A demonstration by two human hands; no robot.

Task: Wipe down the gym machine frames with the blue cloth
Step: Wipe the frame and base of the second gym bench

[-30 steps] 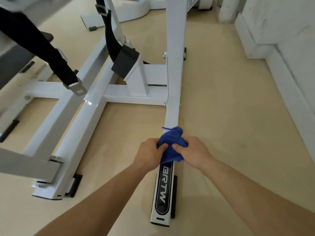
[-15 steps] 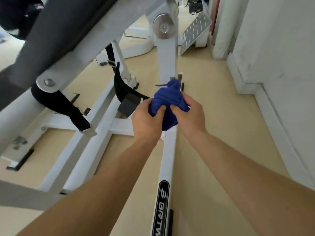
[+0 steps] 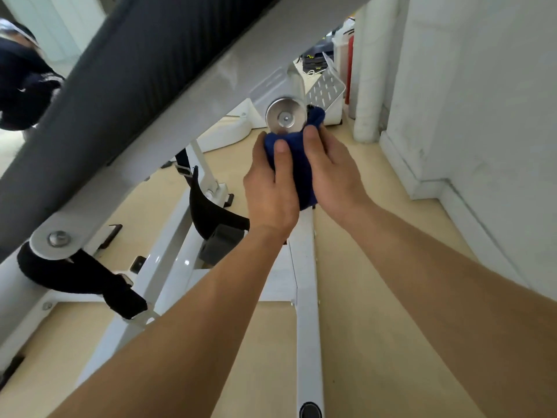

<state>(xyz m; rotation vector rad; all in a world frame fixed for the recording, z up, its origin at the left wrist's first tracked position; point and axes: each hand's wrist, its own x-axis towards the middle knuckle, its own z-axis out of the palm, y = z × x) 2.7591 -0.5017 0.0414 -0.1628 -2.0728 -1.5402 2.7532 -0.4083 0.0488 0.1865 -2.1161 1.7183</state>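
Observation:
The blue cloth (image 3: pixel 297 164) is wrapped around the white upright post of the gym machine frame (image 3: pixel 306 285), just below a round silver pivot cap (image 3: pixel 285 117). My left hand (image 3: pixel 271 188) grips the cloth from the left with the thumb pressed on it. My right hand (image 3: pixel 334 167) grips it from the right. Both hands clasp the post through the cloth. The post behind the cloth is hidden.
A grey padded arm (image 3: pixel 144 86) of the machine slants overhead at the upper left. Black straps (image 3: pixel 211 212) hang by the white base rails. A white wall and skirting (image 3: pixel 452 146) run close on the right. A perforated footplate (image 3: pixel 327 90) stands at the back.
Both hands have slid the cloth up from the floor rail along the upright post to just under the silver pivot cap. The view has tilted upward with them.

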